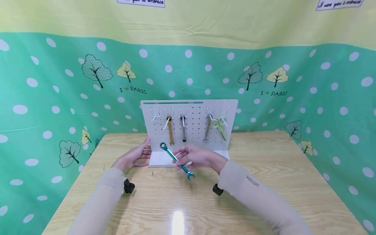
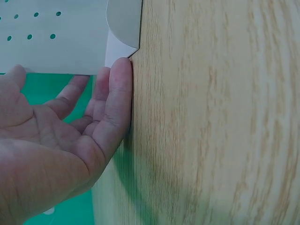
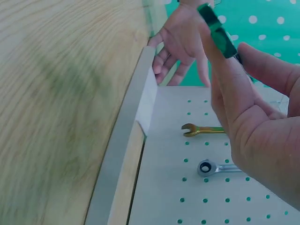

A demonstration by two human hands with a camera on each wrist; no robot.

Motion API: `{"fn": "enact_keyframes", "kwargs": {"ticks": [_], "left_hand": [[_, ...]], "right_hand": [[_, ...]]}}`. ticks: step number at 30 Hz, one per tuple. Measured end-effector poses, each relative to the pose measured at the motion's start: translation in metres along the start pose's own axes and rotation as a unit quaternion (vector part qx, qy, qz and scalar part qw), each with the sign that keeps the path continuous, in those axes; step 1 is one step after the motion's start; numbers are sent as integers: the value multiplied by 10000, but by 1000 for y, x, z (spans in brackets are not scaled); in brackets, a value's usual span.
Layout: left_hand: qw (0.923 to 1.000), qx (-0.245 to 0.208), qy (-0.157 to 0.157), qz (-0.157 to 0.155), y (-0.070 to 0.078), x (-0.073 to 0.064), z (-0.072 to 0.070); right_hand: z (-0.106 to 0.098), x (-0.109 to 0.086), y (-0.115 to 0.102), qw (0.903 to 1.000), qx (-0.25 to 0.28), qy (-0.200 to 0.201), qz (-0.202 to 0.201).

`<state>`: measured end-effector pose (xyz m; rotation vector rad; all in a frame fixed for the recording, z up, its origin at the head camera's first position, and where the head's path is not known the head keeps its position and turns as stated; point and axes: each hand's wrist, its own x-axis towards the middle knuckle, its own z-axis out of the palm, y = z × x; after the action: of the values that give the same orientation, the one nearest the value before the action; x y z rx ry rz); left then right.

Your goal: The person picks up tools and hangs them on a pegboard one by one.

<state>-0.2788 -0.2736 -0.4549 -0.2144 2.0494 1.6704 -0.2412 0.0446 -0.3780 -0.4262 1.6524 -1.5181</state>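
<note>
My right hand (image 1: 196,157) pinches a green metallic combination wrench (image 1: 171,154) between thumb and fingers. It is held slantwise in front of the pegboard, ring end up to the left and open jaw down to the right. In the right wrist view, one green end (image 3: 219,33) shows beyond the fingertips. My left hand (image 1: 135,156) rests its fingers against the left side of the white pegboard stand (image 1: 194,140). In the left wrist view, those fingers (image 2: 120,89) are slightly bent, with fingertips at the edge of the board and its base.
On the board's hooks hang a gold wrench (image 1: 170,132), a silver wrench (image 1: 183,130), another wrench (image 1: 207,130) and light green scissors (image 1: 222,131). A bare white hook (image 1: 155,118) sits at far left. The wooden table (image 1: 152,209) meets a green curtain (image 1: 188,71) behind.
</note>
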Motion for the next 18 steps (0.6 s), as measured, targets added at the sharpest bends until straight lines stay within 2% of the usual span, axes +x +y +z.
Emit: {"fn": "enact_keyframes", "kwargs": {"ticks": [7, 12, 18], "left_hand": [[10000, 9, 47, -43, -1, 0, 0], [10000, 2, 22, -34, -1, 2, 1], [10000, -23, 39, -38, -1, 2, -1]], "right_hand": [[10, 13, -19, 9977, 117, 294, -600], [20, 21, -31, 9919, 149, 581, -1119], [25, 33, -37, 9853, 385, 956, -1361]]}}
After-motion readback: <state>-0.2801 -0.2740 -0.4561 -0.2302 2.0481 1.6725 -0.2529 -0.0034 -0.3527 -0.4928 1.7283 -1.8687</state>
